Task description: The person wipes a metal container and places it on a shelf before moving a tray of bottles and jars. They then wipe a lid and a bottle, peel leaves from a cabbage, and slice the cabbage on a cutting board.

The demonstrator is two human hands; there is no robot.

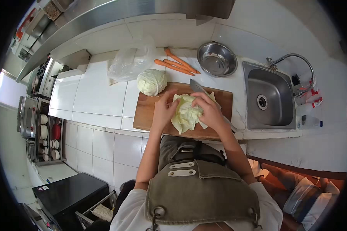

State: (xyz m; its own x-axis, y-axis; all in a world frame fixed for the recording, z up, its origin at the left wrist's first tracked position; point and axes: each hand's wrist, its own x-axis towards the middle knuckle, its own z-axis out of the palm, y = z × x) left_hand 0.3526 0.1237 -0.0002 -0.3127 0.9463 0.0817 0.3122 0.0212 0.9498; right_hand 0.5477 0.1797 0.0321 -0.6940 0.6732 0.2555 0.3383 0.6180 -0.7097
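Loose pale green cabbage leaves lie in a pile on the wooden cutting board. My left hand is at their left edge, its fingers apart and curved; whether the fingertips touch the leaves is hard to see. On the other side, the fingers of my right hand are curled onto the leaves and grip them. A knife lies slanted across the board, partly hidden under my right hand and forearm. At the board's upper left corner rests a cabbage head.
Several carrots lie behind the board, beside a clear plastic bag. A metal bowl stands near the wall. To the right are a steel sink, a curved faucet and bottles. A shelf overhangs the counter.
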